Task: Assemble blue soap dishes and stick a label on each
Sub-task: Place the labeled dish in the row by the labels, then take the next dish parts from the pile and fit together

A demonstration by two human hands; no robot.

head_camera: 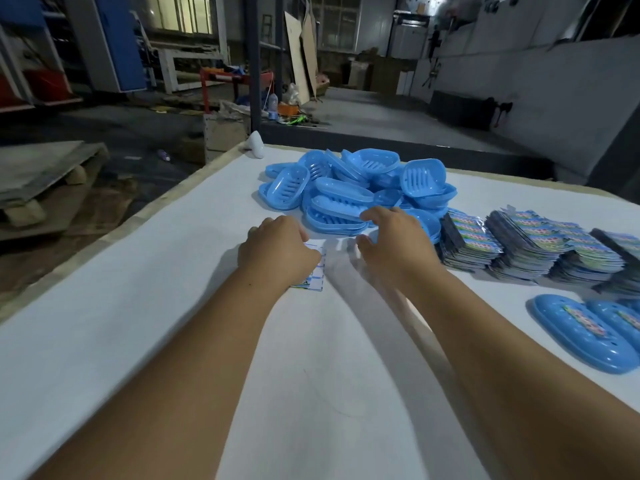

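Head view shows a white table with both bare forearms reaching out over it toward a pile of blue soap dish parts heaped near the far edge. The left hand lies knuckles-up on a label sheet in the middle of the table; its fingers curl down over the sheet's far end, though whether they pinch it or only press it cannot be told. The right hand hovers just at the near side of the pile, fingers loosely spread and relaxed, holding nothing, its fingertips close to the nearest slotted tray; contact cannot be told.

Along the right side of the table, just beside the pile, stand stacks of printed labels in a row running toward the right edge. Nearer the right edge, on the near side of those stacks, lie finished soap dishes, upside down, each with a colourful label stuck across it.

At the far left corner of the table sits a small white object. Beyond the table lies a dim workshop floor.
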